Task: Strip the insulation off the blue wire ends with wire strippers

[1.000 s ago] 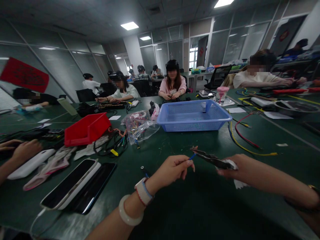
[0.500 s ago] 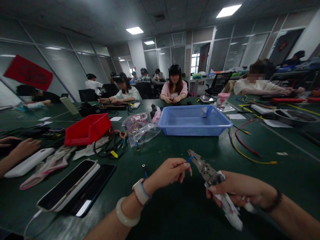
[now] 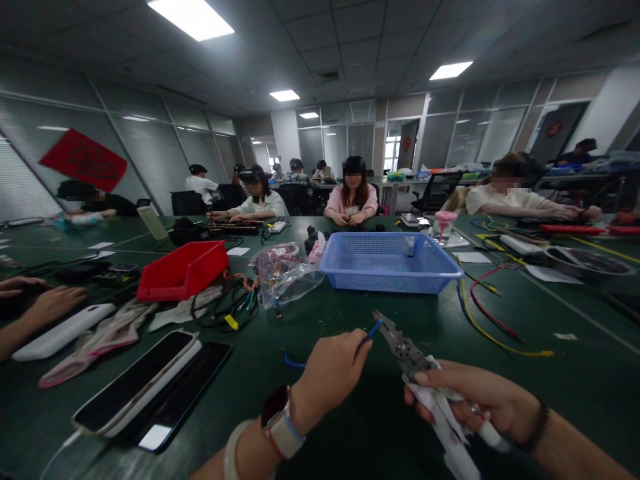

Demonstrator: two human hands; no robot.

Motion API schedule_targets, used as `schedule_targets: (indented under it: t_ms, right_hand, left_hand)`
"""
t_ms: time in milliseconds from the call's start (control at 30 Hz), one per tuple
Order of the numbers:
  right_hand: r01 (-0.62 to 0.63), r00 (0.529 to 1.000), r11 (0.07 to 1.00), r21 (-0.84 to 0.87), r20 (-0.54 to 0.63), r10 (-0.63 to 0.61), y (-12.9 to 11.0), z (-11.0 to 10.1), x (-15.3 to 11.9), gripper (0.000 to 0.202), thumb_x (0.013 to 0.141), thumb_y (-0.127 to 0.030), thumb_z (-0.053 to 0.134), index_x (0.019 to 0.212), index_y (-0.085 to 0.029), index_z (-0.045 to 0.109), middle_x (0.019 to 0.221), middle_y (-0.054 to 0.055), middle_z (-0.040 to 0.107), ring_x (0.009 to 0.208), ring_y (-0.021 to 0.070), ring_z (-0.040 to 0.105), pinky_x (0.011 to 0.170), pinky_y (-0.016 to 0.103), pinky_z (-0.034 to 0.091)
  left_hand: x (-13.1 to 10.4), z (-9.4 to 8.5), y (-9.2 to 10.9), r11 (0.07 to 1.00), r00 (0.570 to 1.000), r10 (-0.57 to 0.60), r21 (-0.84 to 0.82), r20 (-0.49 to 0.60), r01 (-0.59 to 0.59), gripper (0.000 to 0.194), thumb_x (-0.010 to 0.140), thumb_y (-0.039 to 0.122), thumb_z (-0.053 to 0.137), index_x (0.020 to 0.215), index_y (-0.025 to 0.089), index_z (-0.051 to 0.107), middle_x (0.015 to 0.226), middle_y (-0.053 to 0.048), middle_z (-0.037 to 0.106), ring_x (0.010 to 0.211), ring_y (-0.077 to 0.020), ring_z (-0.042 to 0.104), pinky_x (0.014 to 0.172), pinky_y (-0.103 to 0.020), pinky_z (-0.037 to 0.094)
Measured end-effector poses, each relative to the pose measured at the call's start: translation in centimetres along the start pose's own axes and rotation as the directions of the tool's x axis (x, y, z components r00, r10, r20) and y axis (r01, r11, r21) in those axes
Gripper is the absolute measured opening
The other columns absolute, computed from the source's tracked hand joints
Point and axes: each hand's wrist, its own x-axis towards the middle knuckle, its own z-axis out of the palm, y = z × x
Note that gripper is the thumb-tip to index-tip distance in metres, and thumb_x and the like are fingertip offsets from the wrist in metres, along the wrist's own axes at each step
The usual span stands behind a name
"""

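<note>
Pinched in my left hand [image 3: 333,367] is a blue wire [image 3: 373,331], whose upper end lies at the jaws of the wire strippers; I cannot tell whether the jaws bite into it. Another stretch of blue wire [image 3: 294,362] sticks out on the left side of that hand. My right hand [image 3: 470,393] is closed around the white-wrapped handles of the wire strippers [image 3: 407,348], a grey metal tool pointing up and to the left. Both hands are held above the dark green table [image 3: 380,427].
A blue plastic basket [image 3: 390,281] stands beyond my hands. To its left are a clear plastic bag [image 3: 287,280], a red bin [image 3: 183,273] and black cables. Phones [image 3: 140,380] and gloves [image 3: 107,333] lie at left, coloured cables [image 3: 490,327] at right. A co-worker's hand [image 3: 57,303] rests at far left.
My left hand has turned so its back faces up more, and the blue wire's other end has swung. The strippers have shifted slightly left, and the view has tilted up.
</note>
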Motion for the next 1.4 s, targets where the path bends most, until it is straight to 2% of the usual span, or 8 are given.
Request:
schedule_targets:
  t_ms: [167, 333, 600, 833, 933, 1067, 1233, 1400]
  right_hand:
    - [0.01, 1.0, 1.0, 0.025, 0.01, -0.01, -0.2, -0.5, 0.0, 0.038, 0.078, -0.043, 0.067, 0.093, -0.008, 0.068, 0.071, 0.005, 0.067, 0.032, -0.0043, 0.03, 0.027, 0.009, 0.017]
    - [0.044, 0.999, 0.999, 0.026, 0.02, -0.045, 0.5, -0.3, -0.2, 0.033, 0.076, -0.033, 0.07, 0.098, -0.009, 0.067, 0.075, 0.004, 0.067, 0.032, -0.0049, 0.031, 0.027, 0.008, 0.02]
    - [0.064, 0.997, 0.995, 0.075, 0.031, -0.067, 2.1, 0.5, 0.3, 0.037, 0.083, -0.028, 0.063, 0.114, -0.01, 0.058, 0.095, 0.013, 0.071, 0.054, 0.0116, 0.067, 0.046, 0.018, 0.053]
    - [0.022, 0.994, 0.989, 0.146, 0.105, -0.037, 2.5, -0.3, -0.1, 0.044, 0.085, -0.025, 0.057, 0.126, -0.012, 0.047, 0.117, 0.02, 0.064, 0.072, 0.023, 0.072, 0.053, 0.03, 0.059]
    - [-0.016, 0.993, 0.989, 0.144, 0.114, -0.001, 2.3, -0.4, -0.2, 0.046, 0.084, -0.025, 0.058, 0.126, -0.01, 0.046, 0.115, 0.022, 0.065, 0.072, 0.0239, 0.072, 0.052, 0.03, 0.059]
    - [-0.032, 0.993, 0.996, 0.08, 0.117, 0.022, 2.0, -1.0, -0.7, 0.047, 0.081, -0.028, 0.063, 0.122, -0.011, 0.048, 0.107, 0.021, 0.068, 0.066, 0.0237, 0.071, 0.047, 0.028, 0.057]
    - [0.108, 0.994, 0.994, -0.027, 0.004, -0.108, 1.2, -2.3, -2.0, 0.048, 0.081, -0.029, 0.064, 0.124, -0.011, 0.049, 0.103, 0.019, 0.07, 0.062, 0.0188, 0.07, 0.052, 0.025, 0.057]
    - [0.305, 0.936, 0.948, -0.095, -0.152, -0.316, 0.2, -2.4, -2.5, 0.048, 0.081, -0.033, 0.064, 0.124, -0.014, 0.051, 0.107, 0.015, 0.069, 0.057, 0.0144, 0.068, 0.051, 0.025, 0.056]
  left_hand:
    - [0.2, 0.4, 0.0, 0.98, 1.0, -0.007, 0.2, 0.016, 0.004, 0.026, 0.099, 0.027, 0.033, 0.095, 0.018, 0.057, 0.085, -0.004, 0.068, 0.074, -0.019, 0.065, 0.063, -0.027, 0.045]
    - [0.3, 1.7, -0.6, 0.991, 0.999, -0.031, 0.13, 0.007, 0.03, 0.023, 0.1, 0.029, 0.035, 0.102, 0.019, 0.055, 0.086, -0.004, 0.07, 0.073, -0.0189, 0.067, 0.059, -0.026, 0.045]
    - [0.2, 2.1, -1.8, 1.0, 1.0, -0.003, 0.006, -0.018, 0.003, 0.025, 0.1, 0.029, 0.039, 0.085, 0.019, 0.057, 0.079, 0.001, 0.068, 0.068, -0.0133, 0.064, 0.059, -0.023, 0.04]
    - [0.0, 1.8, -1.8, 0.976, 0.986, 0.099, 0.207, -0.13, -0.071, 0.025, 0.098, 0.029, 0.041, 0.085, 0.02, 0.06, 0.079, -0.001, 0.067, 0.072, -0.0178, 0.062, 0.063, -0.028, 0.041]
    - [0.2, 1.5, -2.1, 0.935, 0.971, 0.14, 0.349, -0.193, -0.066, 0.025, 0.098, 0.029, 0.042, 0.083, 0.019, 0.061, 0.078, -0.003, 0.066, 0.075, -0.0206, 0.06, 0.066, -0.031, 0.042]
    - [0.4, 1.4, -2.9, 0.95, 0.968, 0.112, 0.31, -0.224, -0.038, 0.021, 0.098, 0.028, 0.043, 0.096, 0.018, 0.061, 0.087, -0.004, 0.067, 0.079, -0.0184, 0.06, 0.069, -0.029, 0.046]
    - [0.4, 1.5, -3.3, 0.974, 0.987, 0.093, 0.216, -0.128, -0.063, 0.024, 0.1, 0.026, 0.037, 0.107, 0.017, 0.059, 0.098, -0.006, 0.068, 0.086, -0.0171, 0.064, 0.074, -0.028, 0.049]
    - [0.3, 0.9, -2.9, 0.957, 0.99, 0.138, 0.26, -0.025, -0.127, 0.026, 0.099, 0.025, 0.037, 0.105, 0.018, 0.061, 0.092, -0.006, 0.069, 0.08, -0.0191, 0.066, 0.07, -0.031, 0.048]
